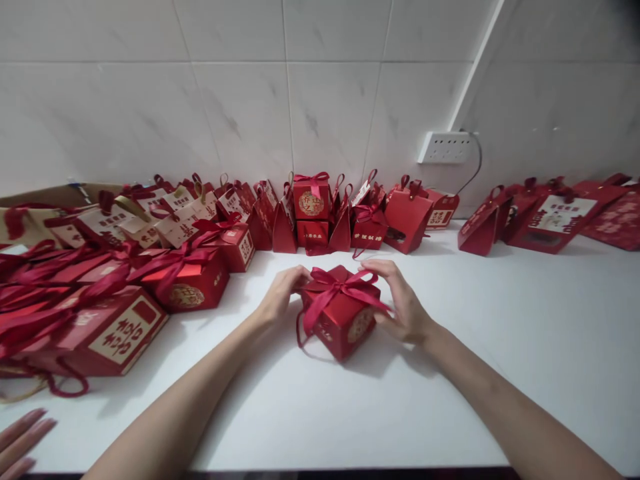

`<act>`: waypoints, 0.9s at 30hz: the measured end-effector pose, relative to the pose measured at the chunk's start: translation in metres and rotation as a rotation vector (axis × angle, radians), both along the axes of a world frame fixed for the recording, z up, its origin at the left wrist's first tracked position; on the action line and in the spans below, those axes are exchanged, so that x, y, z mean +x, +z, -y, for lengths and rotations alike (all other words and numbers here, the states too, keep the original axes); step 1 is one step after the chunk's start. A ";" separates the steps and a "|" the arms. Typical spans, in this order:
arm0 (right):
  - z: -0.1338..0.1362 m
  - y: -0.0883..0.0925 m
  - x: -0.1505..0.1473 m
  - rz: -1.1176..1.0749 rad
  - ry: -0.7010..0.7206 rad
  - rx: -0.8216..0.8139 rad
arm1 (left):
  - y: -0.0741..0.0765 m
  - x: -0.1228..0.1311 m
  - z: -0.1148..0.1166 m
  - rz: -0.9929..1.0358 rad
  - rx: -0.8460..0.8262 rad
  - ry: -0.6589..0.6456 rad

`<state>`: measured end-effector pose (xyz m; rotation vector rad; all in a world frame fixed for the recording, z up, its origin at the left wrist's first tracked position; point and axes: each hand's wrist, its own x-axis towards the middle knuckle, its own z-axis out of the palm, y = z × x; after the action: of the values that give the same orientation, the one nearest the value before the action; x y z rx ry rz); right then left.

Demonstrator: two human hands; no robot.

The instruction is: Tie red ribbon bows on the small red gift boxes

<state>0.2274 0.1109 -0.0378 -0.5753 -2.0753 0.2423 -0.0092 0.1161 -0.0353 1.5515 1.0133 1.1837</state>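
A red gift box [340, 333] with gold print stands on the white table, turned with one corner toward me. Its top carries a crimson ribbon [337, 287] tied in a bow, and a thin red cord loops out at its left. My left hand [283, 293] grips the box's left side, the fingertips partly hidden behind it. On the right side, my right hand [406, 308] curves around the box, index finger by the bow's loop and thumb by a ribbon tail. Both hands are closed around the box from opposite sides.
Red ribboned boxes [190, 283] and handled bags [180, 223] crowd the left. More bags [407, 217] and two stacked boxes [311, 200] line the tiled wall, under a socket strip [444, 147]. Further bags [550, 220] stand right. Another person's hand [23, 443] lies at lower left.
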 end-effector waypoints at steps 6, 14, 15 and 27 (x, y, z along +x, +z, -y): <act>0.005 0.002 0.000 -0.258 -0.124 -0.214 | 0.029 -0.024 0.008 -0.257 -0.279 -0.208; 0.006 0.015 -0.002 -0.018 -0.364 -0.583 | 0.055 -0.010 0.035 -0.650 -0.601 -0.650; 0.007 0.015 -0.002 -0.006 -0.339 -0.610 | 0.055 -0.007 0.036 -0.633 -0.601 -0.656; 0.012 0.025 0.005 0.065 0.061 -0.818 | 0.051 -0.020 0.026 -0.401 -0.458 -0.548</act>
<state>0.2320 0.0986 -0.0127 -1.0036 -2.0055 1.1473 -0.0287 0.0905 0.0157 1.5697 0.9361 0.2427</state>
